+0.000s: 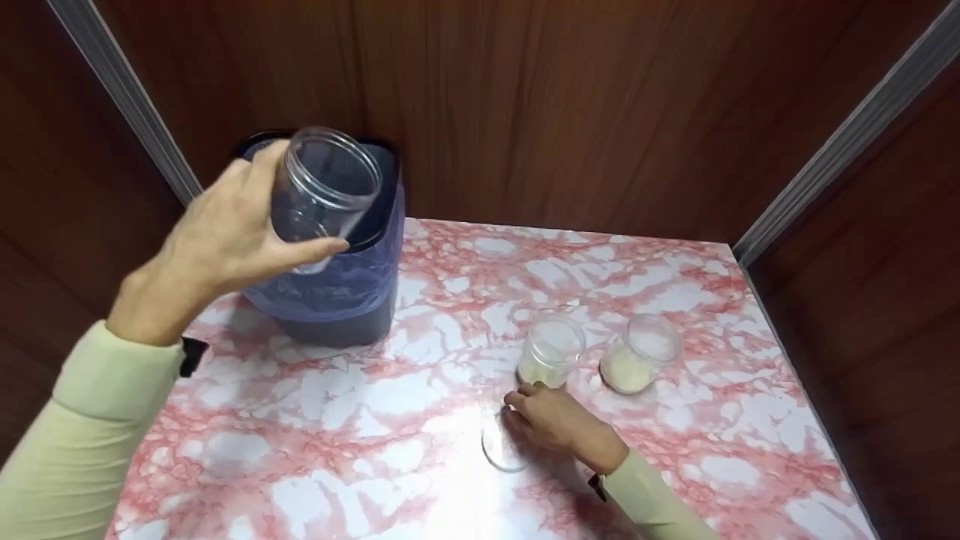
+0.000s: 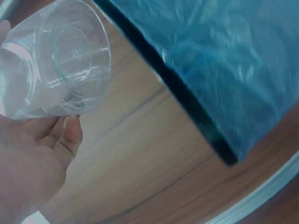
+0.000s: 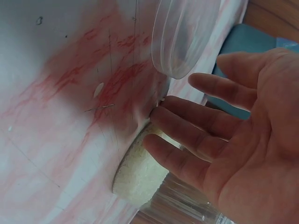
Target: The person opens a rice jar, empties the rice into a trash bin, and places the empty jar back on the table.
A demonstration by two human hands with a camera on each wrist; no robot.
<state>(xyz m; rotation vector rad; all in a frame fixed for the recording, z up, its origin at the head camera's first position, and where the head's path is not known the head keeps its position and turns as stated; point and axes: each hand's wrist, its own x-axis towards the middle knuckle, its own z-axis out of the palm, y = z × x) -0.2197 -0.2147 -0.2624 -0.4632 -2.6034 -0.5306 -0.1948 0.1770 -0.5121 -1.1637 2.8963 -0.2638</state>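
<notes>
My left hand (image 1: pixel 225 225) grips a clear plastic jar (image 1: pixel 319 217), tilted in front of and above the lined bin. In the left wrist view the jar (image 2: pixel 60 60) looks empty, and its wall is see-through. My right hand (image 1: pixel 562 424) is low over the table, fingers loosely extended, beside a clear jar (image 1: pixel 551 351) with white grains like rice at its bottom. The right wrist view shows the fingers close to these grains (image 3: pixel 140 172); whether they touch the jar is unclear. A clear round lid (image 3: pixel 187 37) is near the fingertips, partly hidden by the hand in the head view.
A dark bin (image 1: pixel 337 326) with a bluish liner (image 1: pixel 330 289) stands at the back left. Another clear jar with grains (image 1: pixel 637 356) is right of the first. Brown wood-look panels (image 1: pixel 525 112) enclose the red-and-white marbled tabletop (image 1: pixel 360 435).
</notes>
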